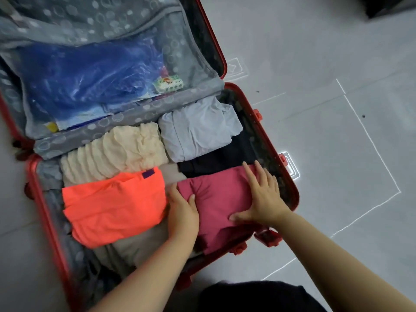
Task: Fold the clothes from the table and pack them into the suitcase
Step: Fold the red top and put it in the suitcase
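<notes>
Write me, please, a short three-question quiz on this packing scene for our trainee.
1. True or false: the orange top lies left of the maroon top.
2. Which does the right hand press flat? A. cream top B. maroon top C. black top
3. Fill in: the suitcase rim is ___.
Key: 1 true; 2 B; 3 red.
</notes>
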`<state>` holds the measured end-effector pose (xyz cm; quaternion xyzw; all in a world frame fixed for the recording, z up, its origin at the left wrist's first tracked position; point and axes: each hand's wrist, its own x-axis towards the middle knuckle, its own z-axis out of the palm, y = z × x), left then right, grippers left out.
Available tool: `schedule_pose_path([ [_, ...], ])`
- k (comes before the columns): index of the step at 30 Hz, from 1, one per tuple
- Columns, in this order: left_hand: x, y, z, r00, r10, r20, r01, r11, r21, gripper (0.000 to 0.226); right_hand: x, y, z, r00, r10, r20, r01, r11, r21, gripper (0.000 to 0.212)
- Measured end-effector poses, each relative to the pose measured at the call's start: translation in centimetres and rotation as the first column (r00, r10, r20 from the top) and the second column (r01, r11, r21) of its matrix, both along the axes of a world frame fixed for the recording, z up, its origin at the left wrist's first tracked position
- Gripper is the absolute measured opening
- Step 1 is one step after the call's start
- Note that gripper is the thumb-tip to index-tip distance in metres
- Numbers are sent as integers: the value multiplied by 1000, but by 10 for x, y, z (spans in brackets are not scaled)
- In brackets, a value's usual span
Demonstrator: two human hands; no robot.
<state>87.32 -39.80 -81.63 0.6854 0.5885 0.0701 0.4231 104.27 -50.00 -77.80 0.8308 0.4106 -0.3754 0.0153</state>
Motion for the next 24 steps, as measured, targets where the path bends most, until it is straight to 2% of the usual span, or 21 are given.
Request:
schedule_pose_path([
  [2, -5, -5, 0, 990, -140, -27, 142, 946, 292, 58, -16, -19, -8, 976, 185, 117, -196, 977, 84, 122],
  [4, -8, -10, 0, 914, -383, -132, 400, 797, 453, 51, -21, -31, -16, 956, 255, 142, -271, 957, 102, 109],
  [6, -12, -17, -8, 739, -620, -263, 666, 616, 420, 60, -15, -31, -22, 949, 273, 154, -283, 958, 44, 99],
  [7, -15, -19, -16, 652, -683, -331, 754, 535, 380, 69, -11, -28, -24, 942, 281, 185, -290, 957, 27, 96],
  [10, -20, -16, -43, 504, -727, -467, 864, 413, 288, 97, -1, -18, -30, 917, 360, 171, -343, 932, -119, 98],
  [13, -12, -15, -47, 418, -759, -499, 905, 397, 154, 134, 9, -8, -26, 917, 397, 43, -375, 893, -249, 109],
  [15, -8, -15, -46, 398, -756, -519, 904, 419, 84, 140, 13, -3, -20, 930, 368, -22, -363, 904, -226, 103],
  [17, -5, -16, -41, 381, -771, -510, 895, 446, -6, 136, 13, -4, -15, 908, 416, 55, -402, 900, -171, 94],
  [19, -2, -16, -38, 368, -773, -517, 896, 443, -25, 121, 13, -5, -15, 867, 468, 171, -448, 882, -145, 98],
  [21, 1, -18, -39, 328, -793, -514, 907, 416, -63, 100, 16, -5, -20, 824, 529, 202, -496, 847, -194, 106],
  [24, 6, -21, -35, 313, -806, -503, 894, 429, -132, 93, 20, -1, -33, 786, 577, 222, -517, 810, -277, 105],
])
